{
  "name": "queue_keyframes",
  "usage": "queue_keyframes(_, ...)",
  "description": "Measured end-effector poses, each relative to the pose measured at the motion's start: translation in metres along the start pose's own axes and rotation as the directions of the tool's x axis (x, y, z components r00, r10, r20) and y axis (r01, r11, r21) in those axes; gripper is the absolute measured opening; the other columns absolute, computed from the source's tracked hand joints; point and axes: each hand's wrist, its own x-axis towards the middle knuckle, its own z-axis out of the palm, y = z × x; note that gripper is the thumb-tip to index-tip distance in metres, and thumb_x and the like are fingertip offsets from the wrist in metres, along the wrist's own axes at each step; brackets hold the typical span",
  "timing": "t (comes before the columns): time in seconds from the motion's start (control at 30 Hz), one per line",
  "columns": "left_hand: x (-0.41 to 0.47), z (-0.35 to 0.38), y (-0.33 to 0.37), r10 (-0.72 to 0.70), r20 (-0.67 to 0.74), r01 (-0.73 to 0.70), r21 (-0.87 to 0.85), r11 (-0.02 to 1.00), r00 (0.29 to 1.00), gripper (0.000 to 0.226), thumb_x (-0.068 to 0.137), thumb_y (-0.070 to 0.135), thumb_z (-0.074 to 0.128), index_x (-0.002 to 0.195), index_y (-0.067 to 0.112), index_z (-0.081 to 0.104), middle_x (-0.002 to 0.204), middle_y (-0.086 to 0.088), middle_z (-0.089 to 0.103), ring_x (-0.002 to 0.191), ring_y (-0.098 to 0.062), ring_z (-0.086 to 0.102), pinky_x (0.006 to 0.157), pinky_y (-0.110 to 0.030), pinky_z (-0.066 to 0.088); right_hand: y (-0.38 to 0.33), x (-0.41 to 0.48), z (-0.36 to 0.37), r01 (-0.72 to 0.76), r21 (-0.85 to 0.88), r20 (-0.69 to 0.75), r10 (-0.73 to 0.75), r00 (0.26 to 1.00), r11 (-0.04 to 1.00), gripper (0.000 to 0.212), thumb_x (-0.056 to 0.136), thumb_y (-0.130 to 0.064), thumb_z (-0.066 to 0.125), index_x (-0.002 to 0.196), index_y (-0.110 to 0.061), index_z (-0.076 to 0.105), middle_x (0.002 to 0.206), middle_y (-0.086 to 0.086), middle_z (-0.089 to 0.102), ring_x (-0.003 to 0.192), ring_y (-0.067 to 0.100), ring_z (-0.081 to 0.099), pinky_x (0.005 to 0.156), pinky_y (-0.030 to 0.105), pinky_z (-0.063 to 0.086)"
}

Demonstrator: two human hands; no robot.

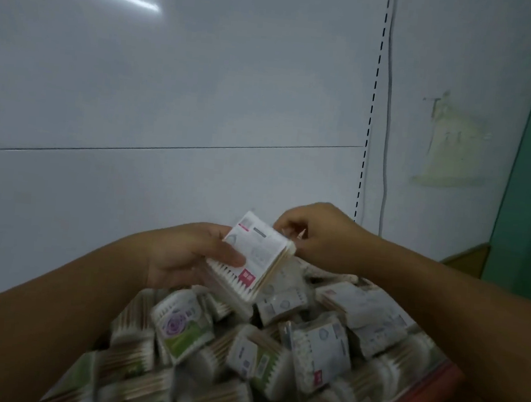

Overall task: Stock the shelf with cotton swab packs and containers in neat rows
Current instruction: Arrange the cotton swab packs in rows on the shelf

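Both hands are on one cotton swab pack (pixel 253 258) right now. The left hand (pixel 184 254) grips its left side, thumb laid across the printed face, fingers curled round behind. The right hand (pixel 314 238) comes in from the other side, fingertips curled and pinching the pack's top right corner. Both forearms reach forward and the pack is tilted, held clear above the heap of packs (pixel 243 354).

It'll be a featherweight, I reckon: thin film over wooden sticks, stiff along the sticks, a bit slick in the wrap. Holding it by the flat faces or the short ends looks safer than by a corner of film.

Below, the heap lies jumbled, green-labelled and pink-labelled packs mixed together. A red rim (pixel 417 390) shows at its right edge; what that belongs to, I can't say. Behind stands the shelving's white back panel (pixel 170 94) with its slotted upright (pixel 369 129). No shelf board is in view.
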Motion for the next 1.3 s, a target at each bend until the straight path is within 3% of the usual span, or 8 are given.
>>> queue_keyframes(0.13, -0.002, 0.005, -0.007, 0.007, -0.048, -0.005, 0.028, 1.000, 0.999, 0.030, 0.067, -0.005, 0.061, 0.090, 0.005, 0.077, 0.099, -0.022, 0.072, 0.083, -0.029, 0.072, 0.066, -0.034, 0.059, 0.000, -0.010, -0.004, -0.062, 0.111, -0.148, 0.078, 0.986, 0.992, 0.034, 0.078, -0.051, 0.069, 0.107, -0.035, 0.059, 0.094, -0.021, 0.058, 0.079, 0.001, 0.060, 0.071, 0.022, 0.051)
queue_keyframes(0.4, -0.058, -0.012, -0.003, 0.155, -0.426, -0.253, -0.184, 0.950, 0.891, 0.056, 0.033, 0.003, 0.086, 0.088, 0.001, 0.075, 0.088, -0.020, 0.073, 0.073, -0.027, 0.072, 0.058, -0.036, 0.059, 0.027, -0.043, 0.013, 0.266, -0.199, 0.534, -0.123, 0.836, 0.943, 0.043, 0.073, -0.055, 0.073, 0.107, -0.029, 0.068, 0.132, -0.018, 0.047, 0.117, 0.001, 0.040, 0.090, 0.021, 0.032)
queue_keyframes(0.53, -0.083, 0.008, 0.000, 0.197, -0.580, -0.406, -0.254, 0.878, 0.790, 0.041, 0.064, 0.008, 0.060, 0.103, 0.000, 0.071, 0.100, -0.021, 0.071, 0.083, -0.032, 0.072, 0.065, -0.040, 0.060, 0.023, -0.045, 0.003, 0.292, -0.074, 0.407, -0.238, 0.882, 0.954, 0.023, 0.076, -0.042, 0.075, 0.091, -0.025, 0.071, 0.105, -0.020, 0.063, 0.096, -0.004, 0.053, 0.085, 0.019, 0.043)
queue_keyframes(0.63, -0.103, 0.031, -0.005, 0.214, -0.695, -0.503, -0.240, 0.830, 0.687, 0.035, 0.072, 0.007, 0.049, 0.095, 0.003, 0.076, 0.100, -0.021, 0.071, 0.086, -0.033, 0.072, 0.066, -0.039, 0.059, 0.009, -0.037, -0.020, 0.219, 0.262, 0.046, -0.239, 0.970, 0.940, 0.021, 0.074, -0.034, 0.076, 0.067, -0.020, 0.062, 0.061, -0.016, 0.059, 0.057, -0.002, 0.052, 0.058, 0.013, 0.043)
queue_keyframes(0.73, -0.118, 0.065, -0.019, 0.194, -0.812, -0.567, -0.192, 0.801, 0.550, 0.033, 0.069, 0.007, 0.056, 0.099, -0.002, 0.070, 0.097, -0.020, 0.071, 0.086, -0.032, 0.072, 0.071, -0.042, 0.061, -0.042, -0.032, -0.012, 0.248, 0.792, -0.212, -0.130, 0.969, 0.557, 0.027, 0.081, -0.025, 0.071, 0.063, -0.017, 0.052, 0.052, -0.006, 0.051, 0.047, 0.010, 0.047, 0.047, 0.020, 0.043)
queue_keyframes(0.83, -0.144, 0.102, -0.040, 0.159, -0.905, -0.565, -0.103, 0.819, 0.395, 0.045, 0.065, 0.012, 0.061, 0.106, -0.005, 0.064, 0.105, -0.022, 0.070, 0.090, -0.031, 0.071, 0.080, -0.040, 0.059, -0.111, -0.043, 0.025, 0.198, 0.923, -0.152, -0.160, 0.975, 0.330, 0.020, 0.084, -0.029, 0.068, 0.069, -0.018, 0.059, 0.064, 0.000, 0.067, 0.059, 0.017, 0.065, 0.052, 0.028, 0.053)
queue_keyframes(1.17, -0.365, 0.158, -0.123, -0.021, -0.999, -0.547, -0.040, 0.836, 0.042, 0.044, 0.073, 0.045, 0.067, 0.103, 0.015, 0.074, 0.107, -0.018, 0.071, 0.095, -0.031, 0.070, 0.074, -0.040, 0.058, -0.329, -0.115, 0.172, 0.101, 0.929, 0.010, -0.297, 0.955, 0.357, 0.037, 0.080, -0.033, 0.072, 0.059, -0.016, 0.046, 0.047, -0.002, 0.043, 0.045, 0.012, 0.043, 0.045, 0.020, 0.036)
queue_keyframes(1.3, -0.485, 0.169, -0.150, -0.004, -0.999, -0.495, 0.021, 0.869, -0.049, 0.055, 0.067, 0.017, 0.077, 0.119, 0.016, 0.060, 0.107, -0.013, 0.072, 0.093, -0.031, 0.071, 0.074, -0.040, 0.059, -0.451, -0.158, 0.220, 0.033, 0.959, 0.078, -0.372, 0.925, 0.282, 0.036, 0.078, -0.046, 0.068, 0.062, -0.019, 0.051, 0.052, -0.004, 0.054, 0.048, 0.005, 0.051, 0.044, 0.019, 0.041)
